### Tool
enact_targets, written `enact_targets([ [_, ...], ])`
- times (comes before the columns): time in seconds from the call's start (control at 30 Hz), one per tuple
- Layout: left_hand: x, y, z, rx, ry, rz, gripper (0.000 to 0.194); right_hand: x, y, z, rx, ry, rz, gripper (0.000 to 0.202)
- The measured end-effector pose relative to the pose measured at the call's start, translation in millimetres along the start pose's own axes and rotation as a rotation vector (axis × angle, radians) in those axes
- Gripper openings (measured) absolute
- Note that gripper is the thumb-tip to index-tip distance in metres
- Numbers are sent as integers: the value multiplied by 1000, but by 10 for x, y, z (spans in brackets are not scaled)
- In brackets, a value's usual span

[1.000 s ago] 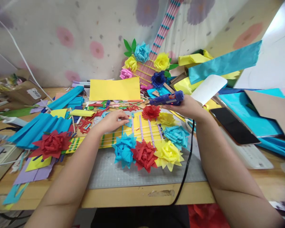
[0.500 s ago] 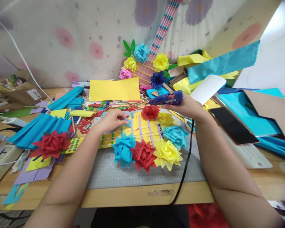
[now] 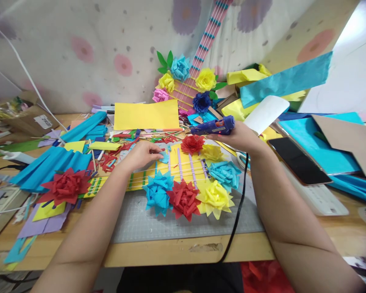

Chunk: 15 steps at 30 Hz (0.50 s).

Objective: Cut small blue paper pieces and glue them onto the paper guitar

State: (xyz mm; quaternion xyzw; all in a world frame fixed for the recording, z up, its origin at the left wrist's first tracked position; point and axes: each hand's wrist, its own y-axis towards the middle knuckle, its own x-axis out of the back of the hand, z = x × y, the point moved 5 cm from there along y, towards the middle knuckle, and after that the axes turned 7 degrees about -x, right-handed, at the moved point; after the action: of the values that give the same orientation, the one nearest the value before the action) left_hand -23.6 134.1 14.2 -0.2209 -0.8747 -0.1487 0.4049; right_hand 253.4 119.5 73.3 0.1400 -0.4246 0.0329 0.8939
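Note:
My right hand (image 3: pixel 244 136) grips a blue hot glue gun (image 3: pixel 213 125) above the far side of a yellow paper guitar (image 3: pixel 175 156), its nozzle pointing left. A black cord hangs from the gun's handle. My left hand (image 3: pixel 144 154) pinches a small light-blue paper piece (image 3: pixel 164 157) over the guitar's upper left body. Around the guitar's edge are blue (image 3: pixel 158 193), red (image 3: pixel 184 199) and yellow (image 3: pixel 216 198) paper flowers nearest me. Another red flower (image 3: pixel 192 144) and a second blue flower (image 3: pixel 225 175) sit at the far and right sides. Lilac strips and white strings cross the body.
A grey cutting mat (image 3: pixel 134 228) lies under the guitar. A red paper flower (image 3: pixel 66 186) and blue crepe paper (image 3: pixel 55 165) are at left. A phone (image 3: pixel 299 161) lies at right. Behind stand a yellow sheet (image 3: pixel 146 115) and a pink flowered guitar (image 3: pixel 184 95).
Both hands stay nearly still, with the glue gun and the blue paper piece held in the same places. The whole view shifts very slightly.

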Motion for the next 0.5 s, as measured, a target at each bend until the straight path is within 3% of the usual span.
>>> enact_targets([
  [0.33,34,-28,-23,50,-110,4,31,1,11,-10,34,-14,7,49],
  [0.5,103,-42,-34,105,-75,-85,25,3,1,23,35,-15,15,49],
])
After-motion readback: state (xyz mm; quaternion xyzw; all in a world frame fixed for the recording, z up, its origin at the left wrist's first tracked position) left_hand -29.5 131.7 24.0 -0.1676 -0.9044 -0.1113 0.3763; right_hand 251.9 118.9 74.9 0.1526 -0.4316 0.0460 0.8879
